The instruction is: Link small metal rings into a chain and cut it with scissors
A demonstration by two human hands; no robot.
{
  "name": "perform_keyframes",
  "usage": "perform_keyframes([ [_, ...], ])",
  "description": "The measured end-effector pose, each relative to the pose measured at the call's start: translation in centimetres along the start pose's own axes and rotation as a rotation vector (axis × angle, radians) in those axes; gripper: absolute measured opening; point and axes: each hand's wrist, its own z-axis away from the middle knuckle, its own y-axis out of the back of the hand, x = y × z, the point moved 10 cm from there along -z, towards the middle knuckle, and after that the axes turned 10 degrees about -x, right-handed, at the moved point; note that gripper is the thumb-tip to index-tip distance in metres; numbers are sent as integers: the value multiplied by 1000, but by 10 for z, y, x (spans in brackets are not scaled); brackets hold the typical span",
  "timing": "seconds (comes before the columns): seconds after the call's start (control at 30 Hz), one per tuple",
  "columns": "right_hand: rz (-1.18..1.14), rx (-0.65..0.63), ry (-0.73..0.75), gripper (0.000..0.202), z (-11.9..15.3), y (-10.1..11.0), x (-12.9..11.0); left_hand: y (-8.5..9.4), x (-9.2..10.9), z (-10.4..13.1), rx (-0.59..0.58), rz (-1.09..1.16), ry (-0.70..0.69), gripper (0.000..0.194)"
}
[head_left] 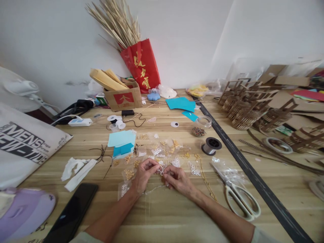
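In the head view, my left hand (144, 176) pinches a small silver ring-shaped clasp (161, 171) between thumb and forefinger. My right hand (178, 180) is closed in a pinch at the clasp's lower right side; whatever its fingertips hold is too small to make out. A thin silver chain (155, 189) lies below the hands, one end running towards my right fingers. Around the hands are small clear bags of silver and gold findings, including gold pieces (129, 174) and silver rings (194, 169). To the right lies a gold chain (205, 179) with a ring clasp.
White-handled scissors (243, 200) and a spool of wire (212, 146) lie to the right. A black phone (72, 212) is at the front left. Blue cards (123, 141), a bead jar (198, 131) and a cardboard box (124, 98) stand further back. Small woven baskets (243, 111) crowd the right.
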Motion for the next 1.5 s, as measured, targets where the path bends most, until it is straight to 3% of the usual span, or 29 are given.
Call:
perform_keyframes([
  [0.57,50,-42,-11,42,1,-4,-9,-2,2,2,22,77,27,15],
  [1.5,101,3,-11,37,4,1,-9,-2,-1,2,17,85,26,14],
])
